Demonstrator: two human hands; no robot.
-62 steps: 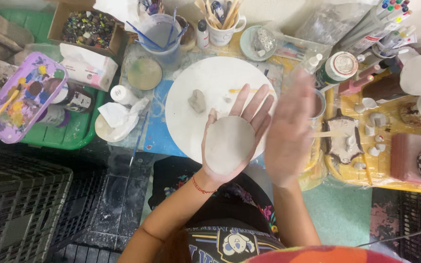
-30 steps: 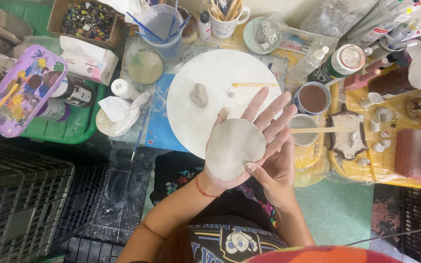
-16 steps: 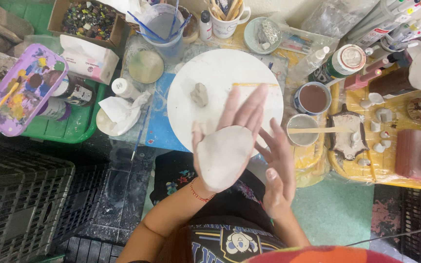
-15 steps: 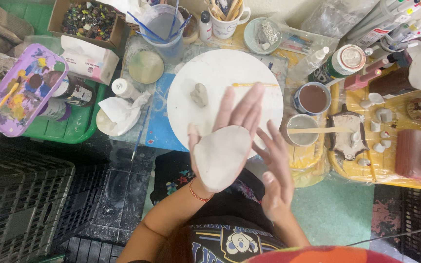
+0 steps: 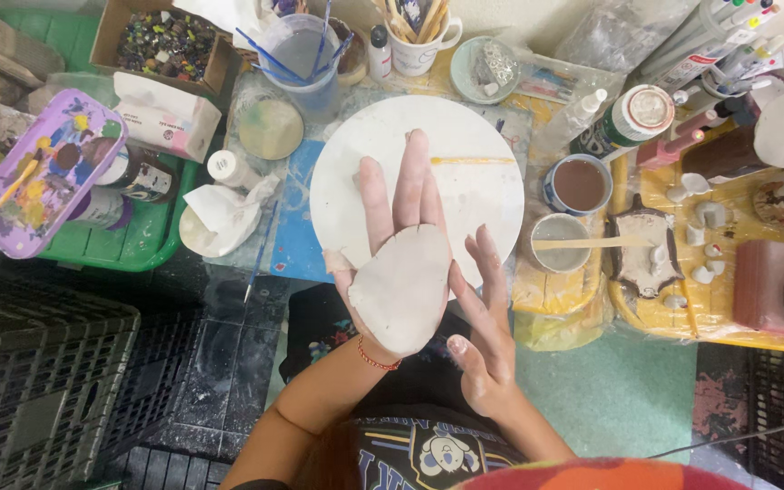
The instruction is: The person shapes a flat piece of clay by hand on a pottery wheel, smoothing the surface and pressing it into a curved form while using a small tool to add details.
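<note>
Pale grey clay slab [image 5: 401, 289] — matt, smooth, lying below the fingers [image 5: 410, 181] of the left hand [image 5: 390, 238], white round board [image 5: 465, 145] beyond the fingertips — matt, chalky, wooden stick [image 5: 592, 242], crumpled white paper [image 5: 229, 204], purple plastic palette [image 5: 38, 172].

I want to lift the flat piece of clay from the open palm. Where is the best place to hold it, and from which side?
Probably the wide rounded edge near the wrist. The clay slab lies flat on the left hand, with its narrower end covering the finger bases. The right hand waits open beside it, apart. Coming from that right side, slide fingers under the free lower edge and support it broadly, since a thin slab likely bends if pinched.
</note>
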